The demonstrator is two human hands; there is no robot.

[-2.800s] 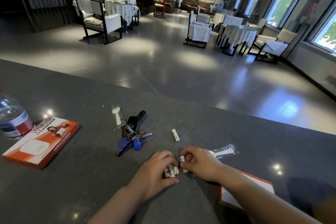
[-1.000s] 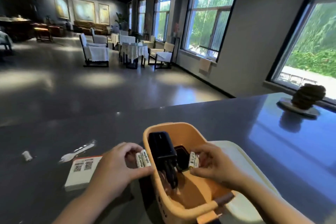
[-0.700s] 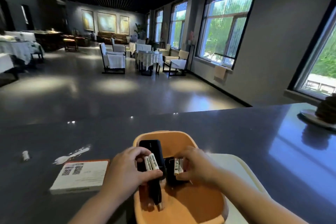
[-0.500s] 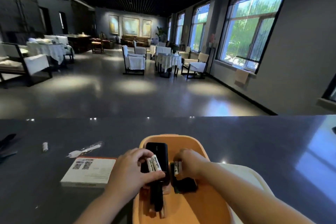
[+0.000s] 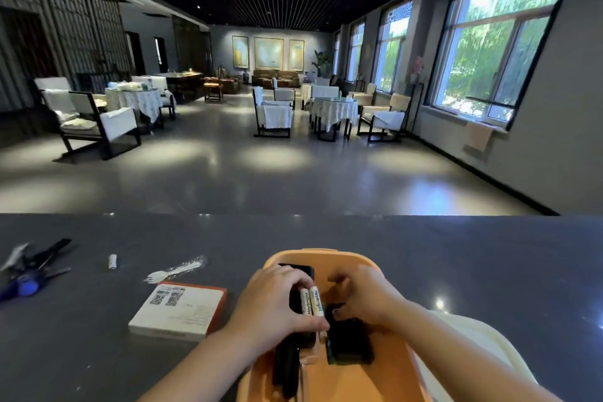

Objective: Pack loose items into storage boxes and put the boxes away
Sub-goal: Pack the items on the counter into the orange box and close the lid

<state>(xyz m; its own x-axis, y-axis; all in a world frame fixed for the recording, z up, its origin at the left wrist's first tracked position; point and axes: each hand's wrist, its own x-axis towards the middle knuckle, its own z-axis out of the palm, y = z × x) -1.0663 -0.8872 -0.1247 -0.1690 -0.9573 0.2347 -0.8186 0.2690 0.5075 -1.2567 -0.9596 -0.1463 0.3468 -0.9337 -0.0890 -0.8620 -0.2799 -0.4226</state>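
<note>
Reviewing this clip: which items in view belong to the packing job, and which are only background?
Job items:
orange box
batteries in left hand
right hand inside the box
loose battery
wrapped fork
keys
flat carton

Background:
chairs
covered tables
paintings

1 head-worn wide-angle view, facing forward and slightly down, close above the counter point(image 5: 456, 254) edge, both hands at frame bottom, dining hall stretching far beyond
</note>
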